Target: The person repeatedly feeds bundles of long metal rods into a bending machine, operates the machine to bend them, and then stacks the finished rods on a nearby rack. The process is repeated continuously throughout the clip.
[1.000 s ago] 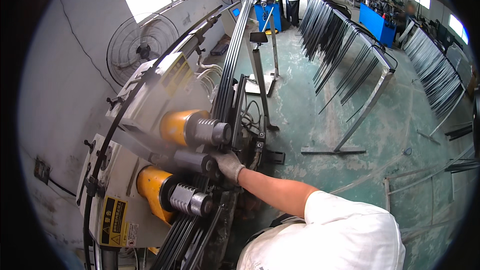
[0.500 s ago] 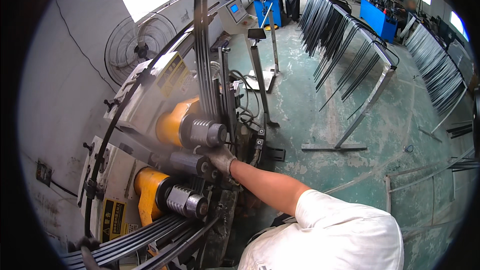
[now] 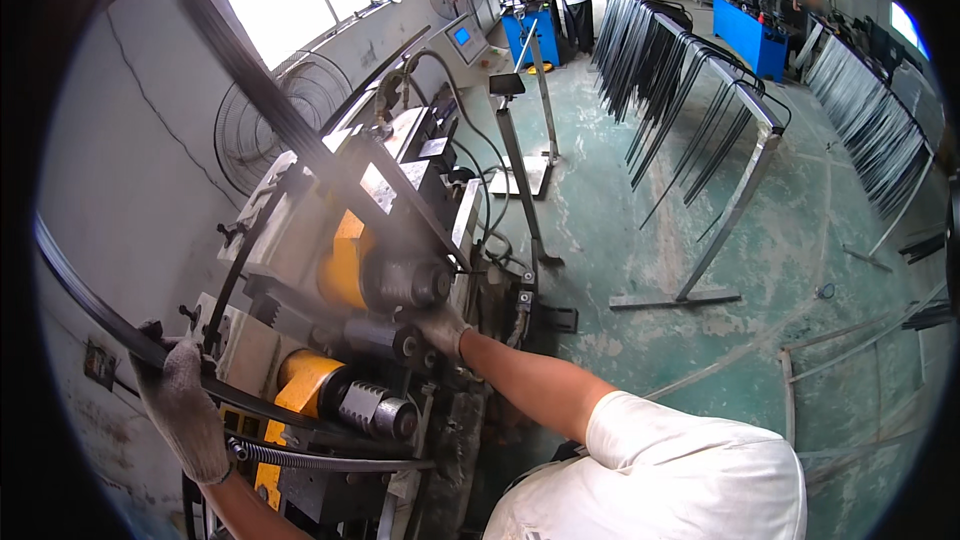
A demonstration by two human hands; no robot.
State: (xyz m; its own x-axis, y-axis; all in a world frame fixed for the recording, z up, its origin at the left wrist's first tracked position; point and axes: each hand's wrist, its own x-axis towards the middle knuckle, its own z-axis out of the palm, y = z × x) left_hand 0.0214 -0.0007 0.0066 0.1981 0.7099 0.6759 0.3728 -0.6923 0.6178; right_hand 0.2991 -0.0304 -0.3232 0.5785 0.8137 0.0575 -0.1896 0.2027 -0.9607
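The left hand (image 3: 183,405), in a grey knitted glove, is wrapped around a lower bundle of long, thin black bars (image 3: 98,308), pinching it between thumb and fingers. This bundle lies in the grasp itself: one end sweeps up and away past the hand toward the left rim of the view, and the other runs rightward beneath a ridged steel roller (image 3: 375,410) on a lower yellow-orange machine arm (image 3: 308,378). Just below it, a grey coiled metal spring (image 3: 330,458) stretches sideways, its near end close to the left wrist.

The right hand (image 3: 440,330), also in a pale grey glove, reaches in at the machine just beside a dark, many-sided middle roller (image 3: 375,336) and below a blurred upper steel roller (image 3: 408,282). Its fingertips are hidden behind the metal parts, so whether they are spread or gripping cannot be told.

An upper bundle of long black bars (image 3: 258,92) slants down from the top left across a round wire-cage fan (image 3: 245,140) toward the upper roller, up and to the left of the right hand. Farther off, over the worn green floor (image 3: 590,230), bent black bars (image 3: 650,50) hang on a metal rack (image 3: 735,190).
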